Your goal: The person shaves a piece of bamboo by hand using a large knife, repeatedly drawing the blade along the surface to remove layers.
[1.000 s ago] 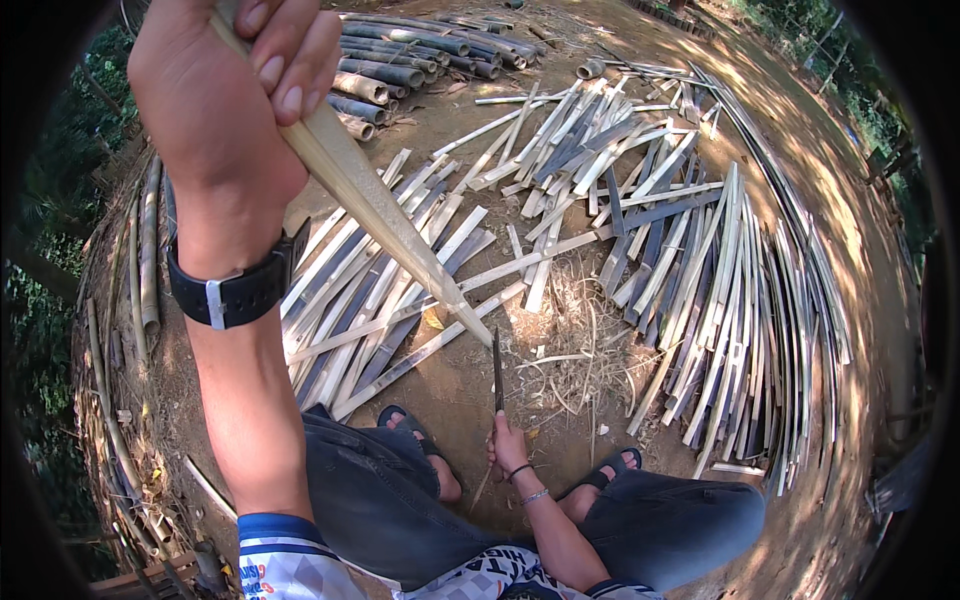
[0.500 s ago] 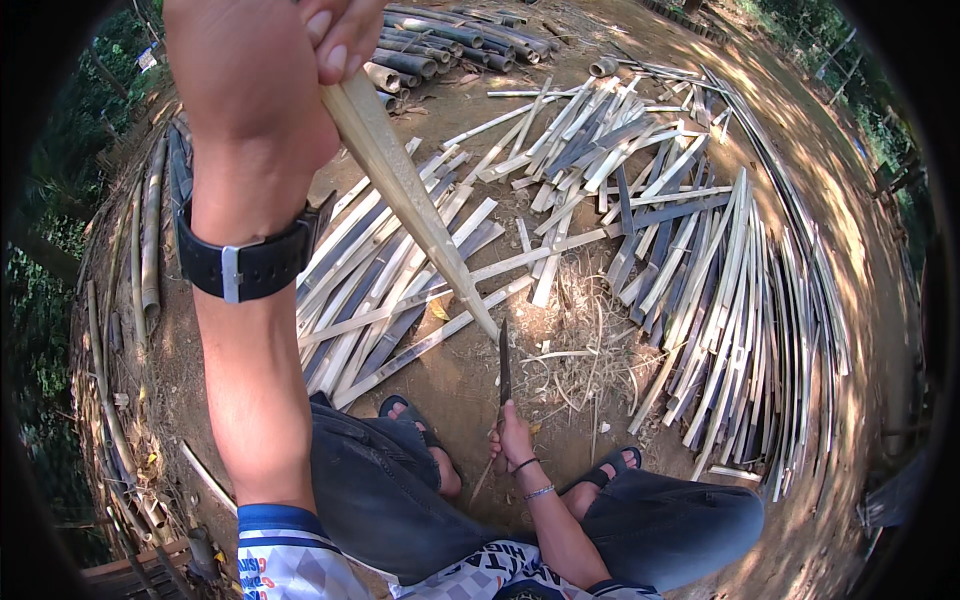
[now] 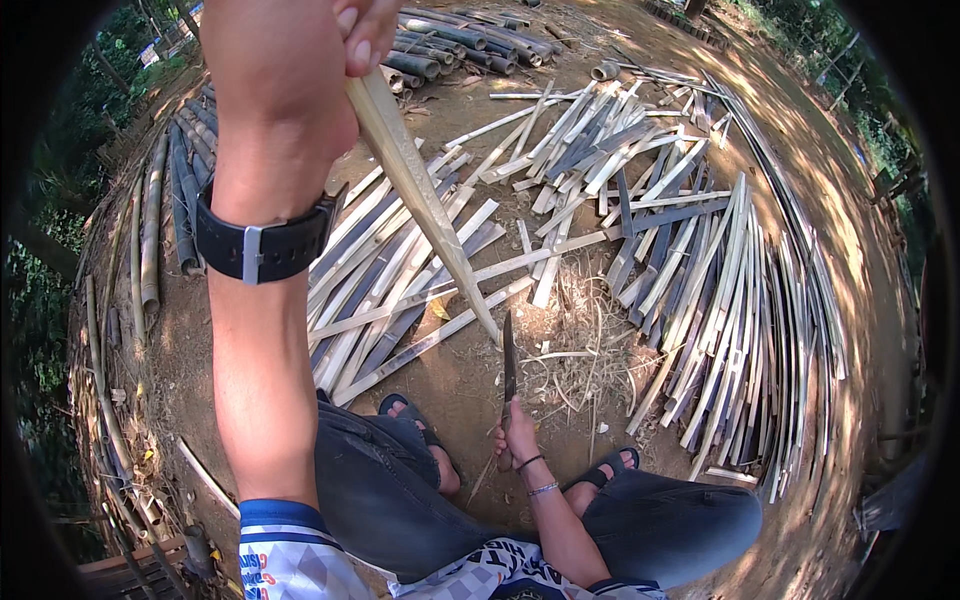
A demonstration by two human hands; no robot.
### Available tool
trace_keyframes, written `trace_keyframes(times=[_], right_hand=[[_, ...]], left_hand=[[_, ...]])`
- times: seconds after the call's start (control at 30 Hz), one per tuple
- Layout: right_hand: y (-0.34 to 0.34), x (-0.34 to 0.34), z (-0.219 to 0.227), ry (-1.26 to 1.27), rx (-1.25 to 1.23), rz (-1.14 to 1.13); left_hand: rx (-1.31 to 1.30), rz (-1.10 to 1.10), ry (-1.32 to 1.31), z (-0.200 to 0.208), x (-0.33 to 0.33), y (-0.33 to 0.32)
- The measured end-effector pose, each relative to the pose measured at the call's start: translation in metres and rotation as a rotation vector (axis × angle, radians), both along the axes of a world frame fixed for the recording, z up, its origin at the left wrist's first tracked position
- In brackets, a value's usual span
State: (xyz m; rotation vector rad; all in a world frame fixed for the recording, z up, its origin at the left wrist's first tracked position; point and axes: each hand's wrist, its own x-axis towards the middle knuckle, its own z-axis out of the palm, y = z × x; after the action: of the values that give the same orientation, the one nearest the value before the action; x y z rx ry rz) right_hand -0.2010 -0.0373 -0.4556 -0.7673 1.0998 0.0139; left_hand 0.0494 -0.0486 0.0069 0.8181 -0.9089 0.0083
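Observation:
High in the view, close to the camera, my left hand (image 3: 285,80) is closed round the upper end of a pale split bamboo strip (image 3: 425,205). The strip slants down and right, its far end near the ground. Between my knees, my right hand (image 3: 518,432) grips a knife (image 3: 509,358) by its handle, the narrow dark blade pointing away from me. The blade stands just right of the strip's lower end; whether they touch I cannot tell. A black watch band (image 3: 262,250) is on my left wrist.
Split bamboo strips (image 3: 400,270) lie in a heap ahead on the left, with more heaped strips (image 3: 720,310) on the right. Thin shavings (image 3: 590,370) cover the ground beyond the knife. Whole bamboo poles (image 3: 430,65) lie at the back, others (image 3: 151,230) at the left edge.
My left hand and the upper part of the bamboo strip have shifted a little to the right. My right hand with the knife has moved slightly right too.

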Motion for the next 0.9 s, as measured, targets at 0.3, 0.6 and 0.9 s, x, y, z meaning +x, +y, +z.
trace_keyframes(times=[0.3, 0.6, 0.9], right_hand=[[-0.007, -0.007, 0.006, -0.243, -0.392, -0.137], [-0.022, 0.0, 0.044, -0.263, -0.242, -0.03], [0.009, -0.027, -0.047, 0.121, -0.165, 0.137]], left_hand=[[-0.031, 0.049, 0.068, 0.003, -0.009, -0.005], [0.043, 0.072, -0.029, 0.003, 0.001, 0.003], [0.118, 0.06, -0.011, 0.013, -0.017, 0.004]])
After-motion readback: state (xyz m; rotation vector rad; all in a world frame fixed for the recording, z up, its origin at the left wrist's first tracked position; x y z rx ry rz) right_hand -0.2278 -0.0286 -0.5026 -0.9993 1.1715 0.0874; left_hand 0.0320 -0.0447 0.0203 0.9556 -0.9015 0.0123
